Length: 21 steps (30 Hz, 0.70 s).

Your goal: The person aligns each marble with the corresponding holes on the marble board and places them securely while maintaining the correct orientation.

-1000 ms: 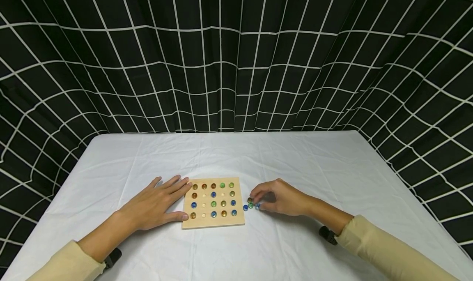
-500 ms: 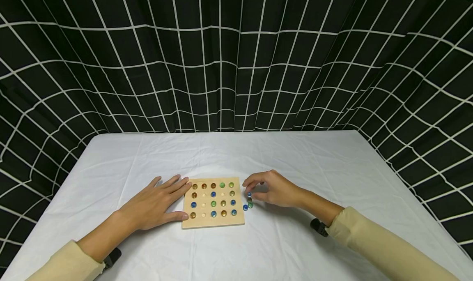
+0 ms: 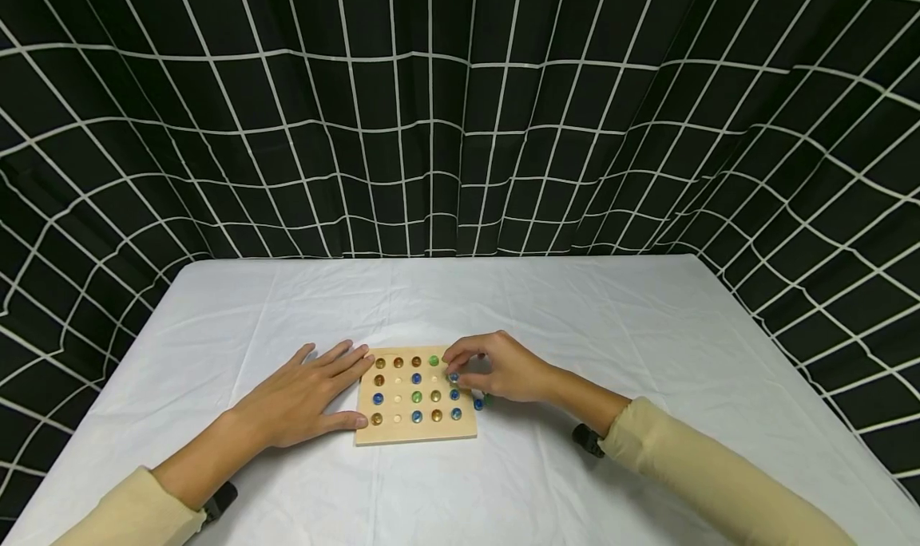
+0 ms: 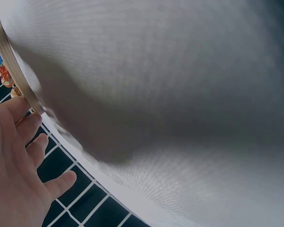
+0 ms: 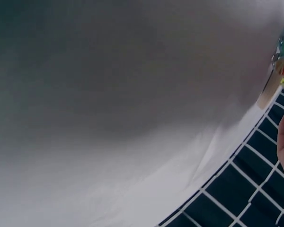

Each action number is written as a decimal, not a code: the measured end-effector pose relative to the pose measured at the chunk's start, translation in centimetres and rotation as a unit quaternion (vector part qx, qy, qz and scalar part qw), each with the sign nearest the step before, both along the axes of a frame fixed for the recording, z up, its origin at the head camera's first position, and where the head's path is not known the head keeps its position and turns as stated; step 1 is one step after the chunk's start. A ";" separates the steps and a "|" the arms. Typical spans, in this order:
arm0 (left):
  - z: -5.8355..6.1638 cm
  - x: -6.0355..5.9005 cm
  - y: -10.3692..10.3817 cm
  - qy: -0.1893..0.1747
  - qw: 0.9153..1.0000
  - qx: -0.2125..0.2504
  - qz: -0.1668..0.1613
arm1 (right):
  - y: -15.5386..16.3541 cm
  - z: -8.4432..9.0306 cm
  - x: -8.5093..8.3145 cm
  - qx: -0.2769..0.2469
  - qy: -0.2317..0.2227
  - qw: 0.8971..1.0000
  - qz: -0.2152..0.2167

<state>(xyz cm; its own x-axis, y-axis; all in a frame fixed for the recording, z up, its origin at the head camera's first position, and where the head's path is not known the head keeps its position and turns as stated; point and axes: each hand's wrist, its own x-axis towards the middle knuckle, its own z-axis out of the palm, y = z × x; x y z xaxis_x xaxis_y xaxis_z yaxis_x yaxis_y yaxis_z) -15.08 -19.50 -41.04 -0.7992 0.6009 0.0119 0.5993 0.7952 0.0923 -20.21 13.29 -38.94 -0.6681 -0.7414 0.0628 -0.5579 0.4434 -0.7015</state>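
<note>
A pale wooden board [image 3: 368, 438] with rows of round hollows lies flat, most hollows holding glass marbles in amber, green and blue. My left hand [image 3: 305, 402] rests at its left edge, fingers straight and spread, fingertips and thumb on the rim. In the left wrist view those fingers lie along the edge of the board [image 4: 14, 61]. Over the board's right column, my right hand [image 3: 510, 368] pinches a light blue marble [image 3: 454, 377] between thumb and fingers. Part of the upper right corner is hidden behind this hand.
Close to the board's right side lie a blue marble [image 3: 477, 404] and a green marble [image 3: 489, 399], partly under the right hand. A white cloth [image 3: 575, 306] covers the table. Behind it hangs a black curtain [image 3: 446, 155] with a white grid.
The right hand has picked a light blue marble from the loose group beside the board and carried it left, over the board's right column. The left hand has stayed in place.
</note>
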 end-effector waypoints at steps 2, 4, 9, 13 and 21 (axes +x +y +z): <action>0.0 0.0 0.0 0.000 1.000 0.000 0.001 | -0.4 -0.1 0.0 0.000 0.003 1.000 -0.003; 0.0 0.0 0.0 0.000 1.000 -0.001 0.001 | -0.8 -0.1 0.0 0.001 0.010 1.000 -0.005; -0.1 0.0 0.0 0.001 1.000 -0.003 0.002 | -1.7 -0.1 -0.3 0.003 0.027 1.000 -0.004; -0.1 0.0 0.0 0.000 1.000 -0.001 0.000 | -2.3 -0.2 -0.5 0.006 0.038 0.999 0.003; -0.1 -0.1 0.0 -0.001 1.000 -0.001 0.000 | -2.9 -0.2 -0.5 0.035 0.052 0.998 0.011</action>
<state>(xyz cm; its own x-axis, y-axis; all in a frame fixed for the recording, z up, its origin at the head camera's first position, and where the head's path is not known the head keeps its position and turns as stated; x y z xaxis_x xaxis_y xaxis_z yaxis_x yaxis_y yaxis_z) -15.16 -19.53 -41.18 -0.7987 0.6016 0.0092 0.5998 0.7949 0.0919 -20.68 10.40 -39.17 -0.6444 -0.7607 0.0783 -0.6365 0.4767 -0.6064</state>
